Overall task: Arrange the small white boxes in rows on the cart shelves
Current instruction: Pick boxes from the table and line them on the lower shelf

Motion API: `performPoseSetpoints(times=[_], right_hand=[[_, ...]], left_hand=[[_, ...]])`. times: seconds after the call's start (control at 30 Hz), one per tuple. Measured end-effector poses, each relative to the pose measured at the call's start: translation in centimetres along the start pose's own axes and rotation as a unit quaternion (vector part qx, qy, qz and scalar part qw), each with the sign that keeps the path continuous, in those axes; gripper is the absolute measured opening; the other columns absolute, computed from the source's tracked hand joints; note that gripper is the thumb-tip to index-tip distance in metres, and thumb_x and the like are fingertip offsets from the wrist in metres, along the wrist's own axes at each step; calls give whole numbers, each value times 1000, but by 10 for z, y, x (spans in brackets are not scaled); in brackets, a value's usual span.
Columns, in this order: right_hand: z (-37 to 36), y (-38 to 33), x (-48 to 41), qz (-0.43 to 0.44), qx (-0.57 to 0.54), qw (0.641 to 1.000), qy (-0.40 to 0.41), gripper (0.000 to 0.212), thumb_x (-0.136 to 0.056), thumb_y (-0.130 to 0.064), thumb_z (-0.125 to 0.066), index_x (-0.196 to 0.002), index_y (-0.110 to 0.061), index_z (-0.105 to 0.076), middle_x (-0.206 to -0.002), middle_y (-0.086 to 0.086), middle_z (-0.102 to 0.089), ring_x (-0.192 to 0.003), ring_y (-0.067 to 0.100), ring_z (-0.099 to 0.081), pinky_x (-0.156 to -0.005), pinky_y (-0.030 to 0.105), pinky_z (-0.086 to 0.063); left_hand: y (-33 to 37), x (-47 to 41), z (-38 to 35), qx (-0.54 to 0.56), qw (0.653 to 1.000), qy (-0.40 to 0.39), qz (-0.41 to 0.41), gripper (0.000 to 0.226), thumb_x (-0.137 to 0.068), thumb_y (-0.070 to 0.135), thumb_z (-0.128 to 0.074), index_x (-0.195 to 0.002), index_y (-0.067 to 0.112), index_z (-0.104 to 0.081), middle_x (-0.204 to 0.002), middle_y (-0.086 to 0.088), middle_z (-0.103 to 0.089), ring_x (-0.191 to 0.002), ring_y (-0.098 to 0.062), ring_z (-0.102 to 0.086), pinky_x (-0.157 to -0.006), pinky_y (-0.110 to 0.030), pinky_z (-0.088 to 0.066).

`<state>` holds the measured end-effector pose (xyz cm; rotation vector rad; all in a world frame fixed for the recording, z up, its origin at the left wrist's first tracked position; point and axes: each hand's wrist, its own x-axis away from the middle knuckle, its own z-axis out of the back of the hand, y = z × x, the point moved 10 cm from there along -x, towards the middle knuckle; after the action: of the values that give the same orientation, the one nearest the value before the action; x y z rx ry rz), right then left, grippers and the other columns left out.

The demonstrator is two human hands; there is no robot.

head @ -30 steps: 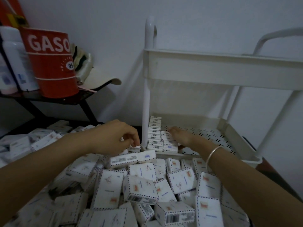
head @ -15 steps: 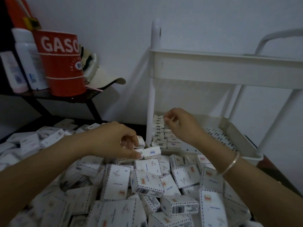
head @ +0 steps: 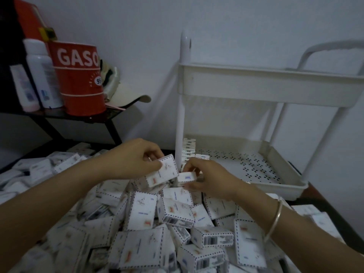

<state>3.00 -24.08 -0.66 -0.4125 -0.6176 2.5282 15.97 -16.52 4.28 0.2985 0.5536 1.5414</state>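
Boxes [head: 141, 211] mostly unsorted in pile, one short row [head: 188, 152] started on shelf [head: 246, 164]; left fingers [head: 154, 166] pinching one box [head: 164, 172], right fingers [head: 192, 164] curled round second box [head: 187, 177].

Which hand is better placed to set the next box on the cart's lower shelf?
Right. The right hand grips a box beside the lower shelf and its started row; the left hand holds the other box farther off, over the pile.
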Motion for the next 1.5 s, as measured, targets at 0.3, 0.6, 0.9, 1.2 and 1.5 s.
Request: performPoseSetpoints(times=[0.3,0.6,0.9,1.2,1.5], right_hand=[[63,41,14,-64,-64,987,132,14,-89,-32,-65,-98,-38,-55,-93,-18,-64,-83,-1,-62,-64,17,-51],[118,128,-7,-207,-94,935,273,35,-89,-36,-66,-117,-17,-60,-108,2,-66,-88,22,-66,-82,45,-56],[83,163,-53,-208,-73,953,206,34,-85,-34,-72,-110,-13,-64,-104,6,-68,-89,23,-63,-79,35,-54],[29,166,-69,-171,-167,961,143,30,-88,-19,-68,-113,-7,-57,-107,11,-65,-95,28,-64,-86,44,-53],[8,171,-65,-160,-303,935,90,26,-97,-24,-55,-118,-9,-62,-110,10,-67,-93,20,-65,-63,16,-54]], left_hand=[[5,-13,-21,125,990,-36,55,18,-99,23,-48,-109,25,-63,-94,-2,-69,-77,-20,-70,-62,-29,-59],[36,-40,-36,107,990,-79,38,23,-97,34,-53,-117,32,-64,-92,1,-64,-55,-7,-66,-48,-15,-49],[49,-76,-47,-9,995,-100,21,26,-93,31,-53,-116,41,-60,-108,23,-57,-65,-1,-65,-56,-9,-45],[89,-125,-44,-274,955,102,-40,43,-87,12,-62,-124,13,-41,-95,-7,-62,-83,-26,-58,-62,-33,-42],[84,-194,-75,-353,930,87,-58,40,-89,5,-55,-127,10,-46,-117,-12,-50,-91,-28,-55,-66,-32,-36]])
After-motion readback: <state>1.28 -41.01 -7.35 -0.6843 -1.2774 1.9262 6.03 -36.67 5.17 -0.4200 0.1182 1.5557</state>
